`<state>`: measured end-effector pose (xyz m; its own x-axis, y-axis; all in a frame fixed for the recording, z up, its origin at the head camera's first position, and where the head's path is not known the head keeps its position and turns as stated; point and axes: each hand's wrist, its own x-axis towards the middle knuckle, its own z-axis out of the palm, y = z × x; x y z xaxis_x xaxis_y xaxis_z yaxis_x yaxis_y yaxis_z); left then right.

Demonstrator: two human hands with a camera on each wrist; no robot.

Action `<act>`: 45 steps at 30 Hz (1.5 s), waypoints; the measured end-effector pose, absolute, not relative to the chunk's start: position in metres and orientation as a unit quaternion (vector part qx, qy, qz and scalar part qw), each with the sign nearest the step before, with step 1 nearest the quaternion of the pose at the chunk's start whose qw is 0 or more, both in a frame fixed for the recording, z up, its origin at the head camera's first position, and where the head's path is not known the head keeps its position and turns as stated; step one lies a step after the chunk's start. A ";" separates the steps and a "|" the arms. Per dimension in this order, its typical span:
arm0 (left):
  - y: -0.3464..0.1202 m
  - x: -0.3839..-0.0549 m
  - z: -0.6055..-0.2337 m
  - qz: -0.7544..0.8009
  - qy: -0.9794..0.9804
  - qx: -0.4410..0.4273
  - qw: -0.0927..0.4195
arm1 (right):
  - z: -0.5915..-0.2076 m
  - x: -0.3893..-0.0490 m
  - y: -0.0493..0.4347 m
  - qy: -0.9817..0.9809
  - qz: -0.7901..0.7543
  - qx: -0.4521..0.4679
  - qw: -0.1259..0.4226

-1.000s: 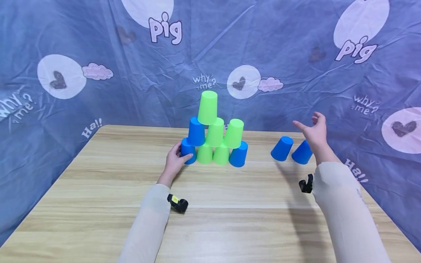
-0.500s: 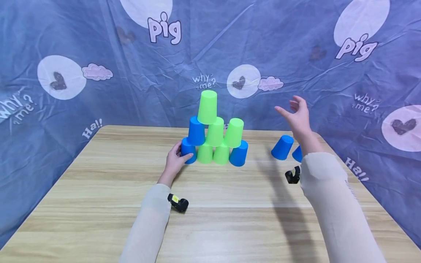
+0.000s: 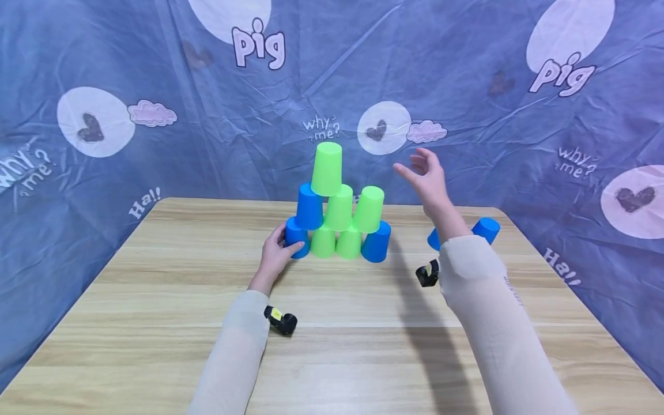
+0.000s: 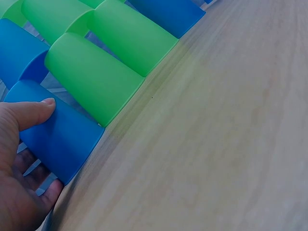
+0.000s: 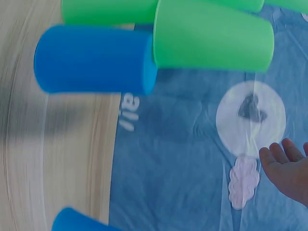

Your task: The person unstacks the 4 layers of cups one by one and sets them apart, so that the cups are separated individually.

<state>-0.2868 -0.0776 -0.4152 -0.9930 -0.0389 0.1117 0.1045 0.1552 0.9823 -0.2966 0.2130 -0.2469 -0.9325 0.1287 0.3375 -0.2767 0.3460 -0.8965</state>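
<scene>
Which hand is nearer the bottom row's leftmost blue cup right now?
Left. The left hand grips that blue cup; the right hand is raised, holding nothing, to the right of the cup pyramid.

My left hand [image 3: 276, 255] holds the bottom corner blue cup [image 3: 295, 236] of a pyramid of green and blue cups [image 3: 339, 208] that spreads to that hand's right. My right hand [image 3: 425, 177] hovers, fingers spread, beside the top green cup [image 3: 327, 169], while on the table [image 3: 332, 363], lower than that hand, two loose blue cups [image 3: 487, 229] stand partly behind my sleeve [image 3: 477, 276].
</scene>
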 end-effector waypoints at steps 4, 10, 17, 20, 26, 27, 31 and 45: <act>-0.077 -0.286 -0.414 -0.647 -0.760 -0.021 0.054 | -0.248 -0.299 0.199 -0.785 0.591 0.063 0.173; -0.077 -0.287 -0.415 -0.645 -0.762 -0.016 0.053 | -0.251 -0.300 0.181 -0.772 0.611 0.085 0.155; -0.077 -0.286 -0.415 -0.648 -0.760 -0.019 0.055 | -0.251 -0.300 0.162 -0.777 0.607 0.102 0.135; -0.077 -0.286 -0.415 -0.650 -0.758 -0.021 0.056 | -0.249 -0.302 0.154 -0.784 0.598 0.103 0.132; -0.078 -0.286 -0.416 -0.653 -0.754 -0.027 0.060 | -0.249 -0.302 0.136 -0.801 0.577 0.109 0.115; -0.078 -0.286 -0.416 -0.653 -0.755 -0.028 0.060 | -0.249 -0.301 0.133 -0.803 0.575 0.110 0.112; -0.078 -0.286 -0.415 -0.651 -0.756 -0.027 0.059 | -0.249 -0.300 0.121 -0.803 0.575 0.124 0.099; -0.078 -0.287 -0.415 -0.646 -0.761 -0.023 0.059 | -0.255 -0.304 0.095 -0.790 0.586 0.140 0.110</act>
